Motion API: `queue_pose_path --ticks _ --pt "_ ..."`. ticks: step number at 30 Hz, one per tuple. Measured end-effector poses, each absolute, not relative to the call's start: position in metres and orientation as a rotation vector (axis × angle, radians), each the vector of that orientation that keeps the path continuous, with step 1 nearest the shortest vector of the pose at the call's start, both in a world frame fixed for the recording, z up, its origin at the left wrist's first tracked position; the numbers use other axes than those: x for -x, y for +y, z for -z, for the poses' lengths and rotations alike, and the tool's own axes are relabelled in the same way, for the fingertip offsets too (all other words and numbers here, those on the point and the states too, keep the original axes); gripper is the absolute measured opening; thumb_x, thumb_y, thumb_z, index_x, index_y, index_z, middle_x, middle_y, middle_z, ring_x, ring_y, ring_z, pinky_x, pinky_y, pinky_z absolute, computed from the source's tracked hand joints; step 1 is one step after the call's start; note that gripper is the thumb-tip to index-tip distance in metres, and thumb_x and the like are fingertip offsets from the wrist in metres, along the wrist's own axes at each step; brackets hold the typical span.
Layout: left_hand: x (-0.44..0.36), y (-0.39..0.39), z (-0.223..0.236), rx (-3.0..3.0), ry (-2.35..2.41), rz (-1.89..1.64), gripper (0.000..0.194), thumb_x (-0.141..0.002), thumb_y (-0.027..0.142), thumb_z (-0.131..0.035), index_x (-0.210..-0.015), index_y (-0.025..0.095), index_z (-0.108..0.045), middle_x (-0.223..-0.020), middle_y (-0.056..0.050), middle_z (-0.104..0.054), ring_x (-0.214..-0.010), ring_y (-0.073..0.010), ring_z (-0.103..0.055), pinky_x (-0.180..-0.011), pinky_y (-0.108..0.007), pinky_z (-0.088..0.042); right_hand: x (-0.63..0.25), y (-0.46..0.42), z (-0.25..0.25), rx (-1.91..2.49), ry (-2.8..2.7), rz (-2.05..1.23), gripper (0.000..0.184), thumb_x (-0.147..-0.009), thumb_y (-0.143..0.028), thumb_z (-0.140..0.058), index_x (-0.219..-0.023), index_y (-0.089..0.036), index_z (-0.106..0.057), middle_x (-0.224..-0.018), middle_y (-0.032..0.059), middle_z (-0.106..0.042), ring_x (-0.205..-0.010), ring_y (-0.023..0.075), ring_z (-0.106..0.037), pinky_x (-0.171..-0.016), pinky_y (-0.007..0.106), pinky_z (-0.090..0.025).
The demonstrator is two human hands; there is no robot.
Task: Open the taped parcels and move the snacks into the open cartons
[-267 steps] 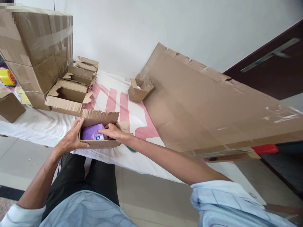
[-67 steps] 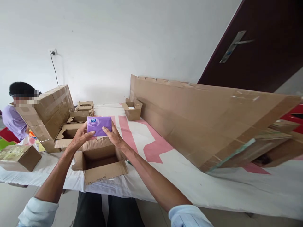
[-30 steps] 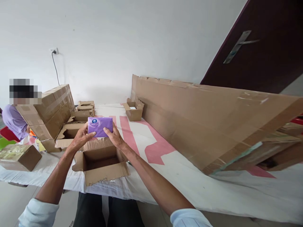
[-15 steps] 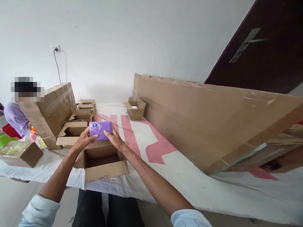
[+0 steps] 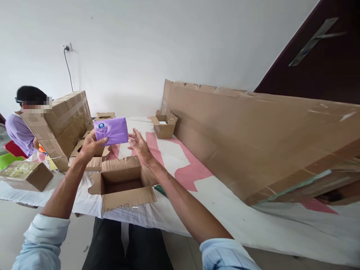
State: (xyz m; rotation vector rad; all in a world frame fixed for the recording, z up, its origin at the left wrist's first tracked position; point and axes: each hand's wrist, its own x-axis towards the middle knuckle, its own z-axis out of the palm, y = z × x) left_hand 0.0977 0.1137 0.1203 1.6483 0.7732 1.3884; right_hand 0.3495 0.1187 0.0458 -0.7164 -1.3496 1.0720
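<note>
A purple soft packet with a small round blue logo is held up in the air by my left hand, gripped at its lower left edge. My right hand is just to the right of the packet, fingers spread, not touching it. Below both hands an open cardboard box sits on the white cloth near the table's front edge, its inside bare.
A long flattened cardboard sheet leans along the right. Taped cartons are stacked at the left with several open small boxes beside them. A small open box sits at the back. A person in purple is behind the cartons.
The packet rose and shifted left. My right hand let go of it and opened; only my left hand holds it now.
</note>
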Motion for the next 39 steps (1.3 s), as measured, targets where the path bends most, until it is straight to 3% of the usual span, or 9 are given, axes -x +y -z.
queue_pose_path --ticks 3,6,10,14,17,20,27,34,39 --pt "-0.095 0.113 -0.145 -1.785 0.741 -1.383 0.061 -0.075 0.048 -0.108 -0.121 0.018 -0.081 -0.108 -0.006 -0.085 -0.094 -0.0242 -0.08 -0.087 -0.036 -0.068 -0.352 0.123 -0.066 0.6 -1.343 -1.052 0.126 -0.082 -0.086 -0.09 -0.183 -0.028 -0.041 -0.17 0.0177 -0.063 -0.155 0.0419 -0.062 -0.124 0.062 -0.06" --pt "-0.101 0.11 -0.16 -1.908 0.664 -1.293 0.067 -0.078 0.045 -0.107 -0.133 0.018 -0.08 -0.113 -0.008 -0.084 -0.102 -0.0285 -0.082 -0.09 -0.039 -0.068 -0.346 0.122 -0.084 0.472 -1.361 -1.03 0.114 -0.077 -0.079 -0.098 -0.172 -0.031 -0.056 -0.164 0.0128 -0.07 -0.152 0.0401 -0.064 -0.127 0.061 -0.057" --pt "-0.098 0.112 -0.156 -2.069 0.613 -1.127 0.077 -0.087 0.053 -0.1 -0.153 0.022 -0.073 -0.136 -0.013 -0.082 -0.126 -0.0355 -0.079 -0.106 -0.045 -0.066 -0.339 0.115 -0.084 0.456 -1.281 -1.05 0.097 -0.07 -0.067 -0.106 -0.152 -0.028 -0.07 -0.143 0.0082 -0.082 -0.136 0.0361 -0.073 -0.123 0.057 -0.06" --pt "-0.059 0.13 -0.124 -2.325 1.075 -0.949 0.085 -0.094 0.058 -0.089 -0.169 0.029 -0.062 -0.163 -0.014 -0.07 -0.15 -0.0398 -0.067 -0.115 -0.05 -0.062 -0.345 0.112 -0.057 0.509 -1.087 -1.043 0.075 -0.069 -0.056 -0.105 -0.132 -0.026 -0.075 -0.129 0.0066 -0.085 -0.126 0.0332 -0.076 -0.118 0.053 -0.062" --pt "-0.026 0.141 -0.085 -2.52 1.673 -0.389 0.074 -0.093 0.047 -0.088 -0.161 0.026 -0.069 -0.165 -0.015 -0.069 -0.152 -0.0395 -0.065 -0.123 -0.051 -0.055 -0.356 0.109 -0.034 0.54 -0.989 -1.027 0.067 -0.071 -0.052 -0.102 -0.127 -0.027 -0.075 -0.126 0.0062 -0.086 -0.122 0.0318 -0.078 -0.116 0.052 -0.062" --pt "-0.013 0.142 -0.047 -2.498 1.937 0.019 0.061 -0.088 0.033 -0.089 -0.147 0.023 -0.076 -0.151 -0.018 -0.077 -0.14 -0.041 -0.071 -0.117 -0.053 -0.056 -0.366 0.106 -0.015 0.564 -0.949 -0.994 0.065 -0.076 -0.049 -0.099 -0.132 -0.028 -0.075 -0.126 0.0047 -0.086 -0.122 0.0298 -0.079 -0.118 0.05 -0.061" --pt "-0.016 0.145 -0.01 -2.55 2.036 0.012 0.022 -0.096 0.024 -0.076 -0.118 0.023 -0.08 -0.129 -0.019 -0.08 -0.133 -0.043 -0.069 -0.113 -0.057 -0.05 -0.382 0.112 0.019 0.646 -0.834 -0.94 0.066 -0.075 -0.049 -0.098 -0.134 -0.025 -0.076 -0.121 0.0056 -0.086 -0.118 0.0295 -0.078 -0.115 0.05 -0.062" --pt "-0.015 0.165 -0.01 -2.639 2.003 -0.045 0.02 -0.089 0.022 -0.082 -0.108 0.026 -0.076 -0.122 -0.016 -0.077 -0.131 -0.0418 -0.066 -0.109 -0.054 -0.05 -0.402 0.128 0.057 0.746 -0.692 -0.91 0.063 -0.073 -0.051 -0.095 -0.127 -0.023 -0.078 -0.118 0.0073 -0.086 -0.118 0.0315 -0.078 -0.118 0.053 -0.059" --pt "-0.017 0.176 -0.009 -2.667 1.983 -0.029 0.017 -0.089 0.023 -0.081 -0.105 0.025 -0.073 -0.122 -0.017 -0.075 -0.13 -0.0424 -0.063 -0.106 -0.053 -0.05 -0.405 0.132 0.088 0.878 -0.683 -0.937 0.056 -0.072 -0.057 -0.092 -0.116 -0.025 -0.079 -0.111 0.0076 -0.085 -0.114 0.0345 -0.078 -0.109 0.055 -0.064"
